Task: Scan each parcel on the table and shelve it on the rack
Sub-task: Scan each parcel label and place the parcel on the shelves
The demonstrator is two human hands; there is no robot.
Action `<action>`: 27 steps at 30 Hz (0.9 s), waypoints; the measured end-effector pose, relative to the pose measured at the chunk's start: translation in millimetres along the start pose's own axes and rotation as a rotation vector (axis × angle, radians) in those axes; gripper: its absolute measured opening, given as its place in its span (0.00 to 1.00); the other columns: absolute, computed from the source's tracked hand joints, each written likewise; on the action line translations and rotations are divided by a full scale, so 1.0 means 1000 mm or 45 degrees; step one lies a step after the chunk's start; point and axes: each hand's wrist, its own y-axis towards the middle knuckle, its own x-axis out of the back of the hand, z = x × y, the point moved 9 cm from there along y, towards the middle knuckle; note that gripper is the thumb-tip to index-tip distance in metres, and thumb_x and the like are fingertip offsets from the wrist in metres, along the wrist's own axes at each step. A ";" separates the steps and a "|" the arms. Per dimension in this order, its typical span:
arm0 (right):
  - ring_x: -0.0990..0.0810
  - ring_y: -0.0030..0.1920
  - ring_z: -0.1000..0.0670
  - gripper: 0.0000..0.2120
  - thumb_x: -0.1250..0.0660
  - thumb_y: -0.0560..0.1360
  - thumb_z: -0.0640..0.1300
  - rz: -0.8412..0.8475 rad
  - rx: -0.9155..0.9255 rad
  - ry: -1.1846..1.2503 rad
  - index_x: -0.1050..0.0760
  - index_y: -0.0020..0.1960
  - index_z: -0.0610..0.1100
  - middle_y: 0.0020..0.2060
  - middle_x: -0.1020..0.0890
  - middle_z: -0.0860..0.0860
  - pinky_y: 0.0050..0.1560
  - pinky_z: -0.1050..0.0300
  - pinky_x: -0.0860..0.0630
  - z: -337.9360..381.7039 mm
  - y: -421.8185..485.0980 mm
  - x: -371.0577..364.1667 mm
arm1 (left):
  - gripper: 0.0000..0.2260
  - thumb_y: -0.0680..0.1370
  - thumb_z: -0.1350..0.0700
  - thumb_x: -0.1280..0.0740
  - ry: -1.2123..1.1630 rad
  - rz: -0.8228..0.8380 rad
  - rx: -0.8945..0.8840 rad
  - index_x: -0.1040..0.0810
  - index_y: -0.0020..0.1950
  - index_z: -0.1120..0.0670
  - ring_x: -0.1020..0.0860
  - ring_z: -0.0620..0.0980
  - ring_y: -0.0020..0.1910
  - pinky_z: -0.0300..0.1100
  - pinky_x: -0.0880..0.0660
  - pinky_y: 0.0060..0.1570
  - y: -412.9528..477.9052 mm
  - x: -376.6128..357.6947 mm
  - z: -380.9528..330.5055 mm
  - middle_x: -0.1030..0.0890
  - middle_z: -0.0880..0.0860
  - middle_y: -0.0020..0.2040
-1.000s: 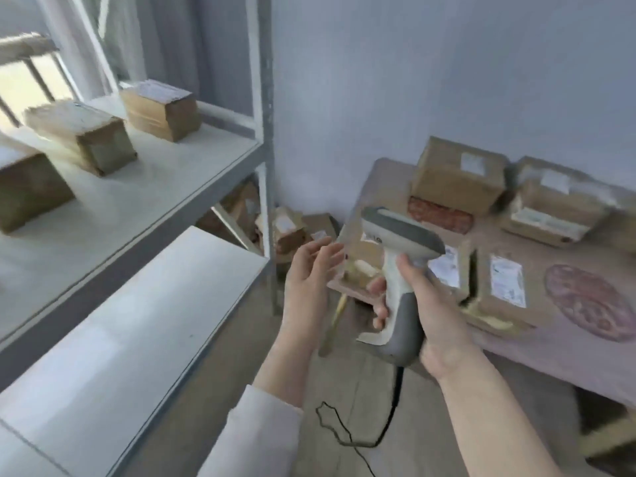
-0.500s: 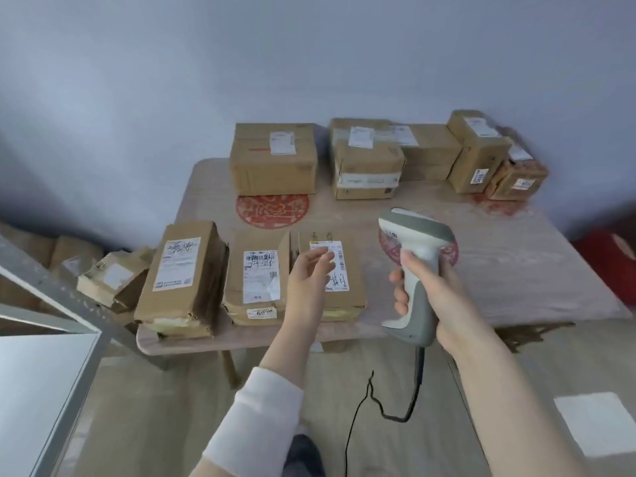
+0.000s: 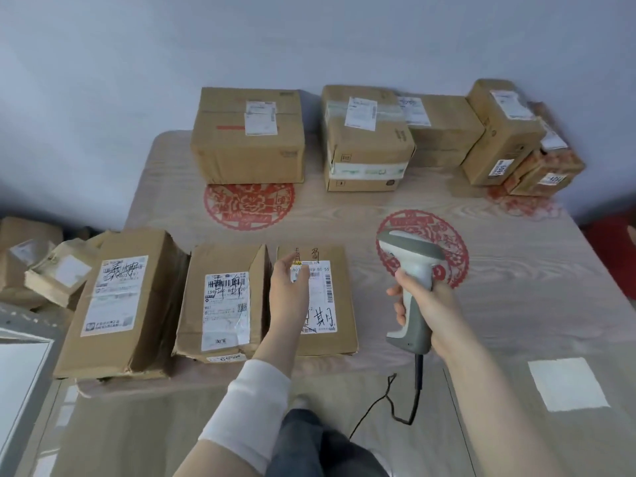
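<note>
**Hand over parcel, scanner up**

The left hand (image 3: 288, 295), fingers loosely spread, is hovering over the flat parcel (image 3: 339, 339) lying at the table's (image 3: 516, 270) near edge. The right hand (image 3: 434, 306) is gripping the scanner (image 3: 411, 266) above the table.

The left hand (image 3: 288, 290) reaches forward with its fingers loose and a little bent, holding nothing, with a white sleeve (image 3: 247, 401) on its arm, while the right hand (image 3: 426, 304), on a bare arm, is wrapped round the handle of the scanner (image 3: 409, 251) and holds it up.
</note>
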 end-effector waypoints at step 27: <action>0.20 0.49 0.51 0.18 0.25 0.68 0.41 0.218 -0.041 -0.194 0.26 0.55 0.45 0.48 0.19 0.51 0.51 0.53 0.24 -0.080 0.073 -0.009 | 0.21 0.75 0.42 0.34 0.084 -0.185 0.328 0.32 0.63 0.52 0.23 0.40 0.45 0.34 0.28 0.38 -0.039 -0.017 0.076 0.23 0.45 0.50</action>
